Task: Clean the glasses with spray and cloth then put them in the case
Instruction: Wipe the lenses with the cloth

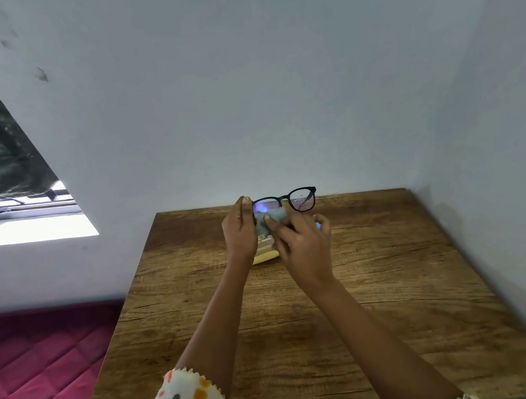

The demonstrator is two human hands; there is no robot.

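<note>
Black-framed glasses point(301, 199) are held up above the far part of the wooden table point(379, 284), lenses facing me. My left hand point(239, 234) pinches the frame's left end between thumb and fingers. My right hand point(302, 244) presses a pale blue-grey cloth point(271, 215) against the left lens. The right lens is uncovered. A yellowish object point(266, 256) lies on the table beneath my hands, mostly hidden by them. I cannot make out a spray bottle or a case.
The table stands in a corner, with grey walls close behind and to its right. A magenta quilted mattress point(35, 373) lies to the left, below a bright window point(25, 223) with a dark curtain.
</note>
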